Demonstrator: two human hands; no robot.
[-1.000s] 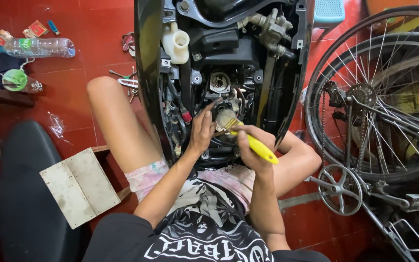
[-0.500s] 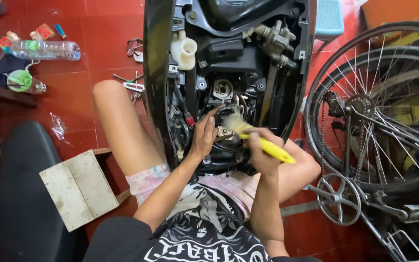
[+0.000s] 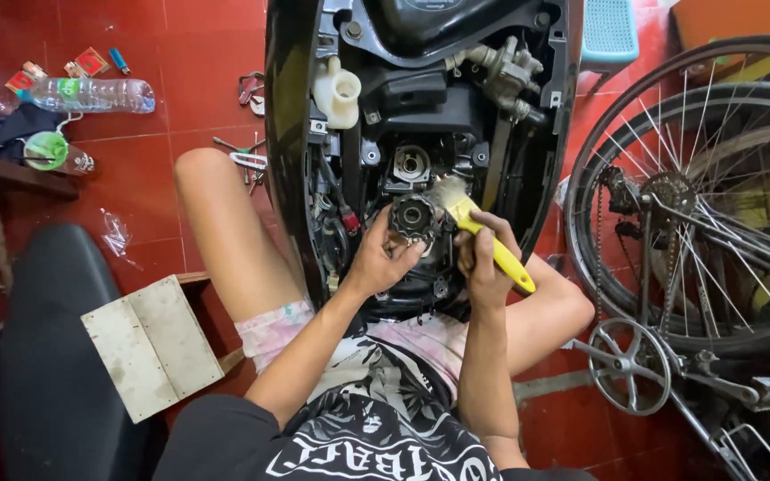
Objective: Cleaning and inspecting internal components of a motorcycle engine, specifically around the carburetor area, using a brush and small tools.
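The left hand (image 3: pixel 378 258) grips a dark round toothed engine part (image 3: pixel 413 216), held just in front of the open scooter body (image 3: pixel 421 116). The right hand (image 3: pixel 483 258) is closed around the yellow handle of a paintbrush (image 3: pixel 479 236); its bristles touch the part's right edge. A bicycle wheel (image 3: pixel 697 196) stands near on the right, a plastic bottle (image 3: pixel 91 94) lies on the red tile floor (image 3: pixel 162 53) at upper left
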